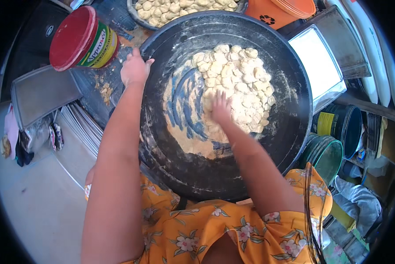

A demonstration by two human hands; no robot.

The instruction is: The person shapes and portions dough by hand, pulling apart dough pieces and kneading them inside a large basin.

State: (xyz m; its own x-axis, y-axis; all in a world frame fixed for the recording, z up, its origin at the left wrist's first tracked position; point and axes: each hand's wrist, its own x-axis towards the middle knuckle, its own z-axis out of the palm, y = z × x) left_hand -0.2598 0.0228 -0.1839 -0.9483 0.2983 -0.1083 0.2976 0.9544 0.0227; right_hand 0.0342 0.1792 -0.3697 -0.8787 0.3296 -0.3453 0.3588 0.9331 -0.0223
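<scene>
A wide black round basin (187, 175) lies before me. Many pale floured dough pieces (247, 82) are heaped in its upper right part. My right hand (221, 107), somewhat blurred, rests on or just above the heap's left edge, fingers spread and pointing away from me. Whether it presses on the dough cannot be told. Left of the heap, loose flour (181, 138) shows curved streaks where the dark bottom comes through. At the basin's upper left rim is my left hand (136, 67), its thumb lying towards the rim and its fingers partly bent; a firm grip cannot be made out.
A red-lidded margarine bucket (73, 38) stands at the upper left, near crumbs on the tabletop. Behind the basin are a second basin of dough pieces (184, 6) and an orange bucket (266, 13). Metal trays (316, 59) and green buckets (327, 155) line the right side.
</scene>
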